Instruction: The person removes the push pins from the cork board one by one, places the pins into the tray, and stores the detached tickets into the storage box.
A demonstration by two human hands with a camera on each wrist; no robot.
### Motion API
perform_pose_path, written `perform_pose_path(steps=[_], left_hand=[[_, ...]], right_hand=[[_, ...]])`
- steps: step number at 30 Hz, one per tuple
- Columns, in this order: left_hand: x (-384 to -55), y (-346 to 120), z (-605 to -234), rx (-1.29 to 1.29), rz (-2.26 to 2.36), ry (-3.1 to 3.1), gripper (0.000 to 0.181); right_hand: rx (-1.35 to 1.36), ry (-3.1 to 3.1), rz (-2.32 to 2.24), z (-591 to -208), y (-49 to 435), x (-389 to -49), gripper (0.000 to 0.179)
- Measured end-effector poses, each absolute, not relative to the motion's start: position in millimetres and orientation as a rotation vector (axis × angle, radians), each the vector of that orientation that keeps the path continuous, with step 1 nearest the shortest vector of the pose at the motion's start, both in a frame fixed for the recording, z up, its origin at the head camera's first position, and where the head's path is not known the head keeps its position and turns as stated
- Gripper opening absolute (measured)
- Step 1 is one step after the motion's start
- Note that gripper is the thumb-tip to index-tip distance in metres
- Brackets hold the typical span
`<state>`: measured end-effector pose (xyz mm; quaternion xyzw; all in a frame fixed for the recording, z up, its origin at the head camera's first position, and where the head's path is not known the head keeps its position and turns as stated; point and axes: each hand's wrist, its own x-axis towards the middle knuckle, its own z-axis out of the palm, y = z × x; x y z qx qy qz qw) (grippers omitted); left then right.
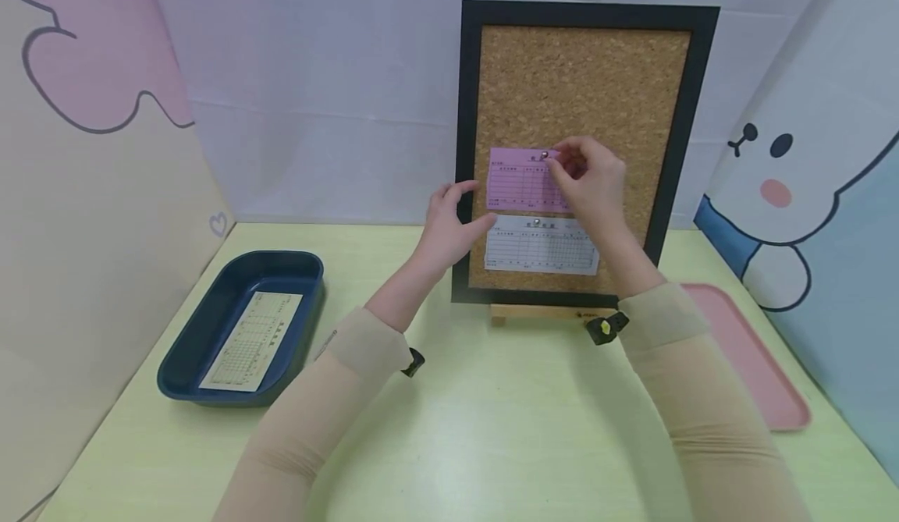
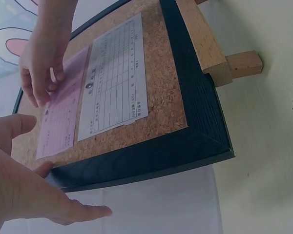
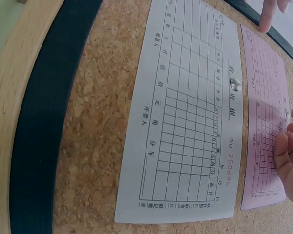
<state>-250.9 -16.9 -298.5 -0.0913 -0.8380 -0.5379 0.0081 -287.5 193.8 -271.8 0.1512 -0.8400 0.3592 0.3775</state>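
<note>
A pink receipt slip (image 1: 520,182) lies flat on the cork board (image 1: 583,85), with a silver push pin (image 1: 544,155) near its top edge. My right hand (image 1: 593,182) is at this slip, fingers curled and thumb and fingertips right beside the pin; I cannot tell whether they pinch it. Below hangs a white receipt slip (image 1: 541,247), held by its own push pin (image 3: 235,85). At the board's left edge, my left hand (image 1: 449,225) has its thumb and fingers spread, fingertips close against the black frame (image 2: 136,165).
The board leans on a wooden stand (image 1: 541,313) on the pale table (image 1: 463,428). To the left stands a dark blue tray (image 1: 172,358) with a cream receipt slip (image 1: 253,342) in it. A pink tray (image 1: 744,350) lies at the right, partly behind my right sleeve.
</note>
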Motion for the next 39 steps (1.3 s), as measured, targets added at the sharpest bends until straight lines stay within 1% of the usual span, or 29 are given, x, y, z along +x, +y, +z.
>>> perform_pose_path(steps=[8, 16, 23, 31, 39], left_hand=[[-255.6, -6.7, -302.4, -0.264, -1.700, -2.587, 0.058], [-252.8, 0.6, -302.3, -0.245, -1.672, -2.573, 0.059], [-259.8, 6.2, -316.1, -0.258, -1.482, -2.487, 0.056], [-269.3, 23.2, -332.9, -0.193, -1.367, -2.275, 0.052], [-272.8, 31.5, -334.8, -0.136, -1.281, -2.185, 0.049]], right_hand=[[0.339, -2.112, 0.898, -274.9, 186.7, -292.2, 0.019], [0.337, -2.113, 0.898, -275.9, 183.7, -291.1, 0.019], [0.332, -2.125, 0.897, -276.3, 184.2, -290.8, 0.019], [0.342, -2.113, 0.887, -278.5, 184.3, -290.9, 0.020], [0.342, -2.107, 0.890, -278.6, 183.9, -292.1, 0.020]])
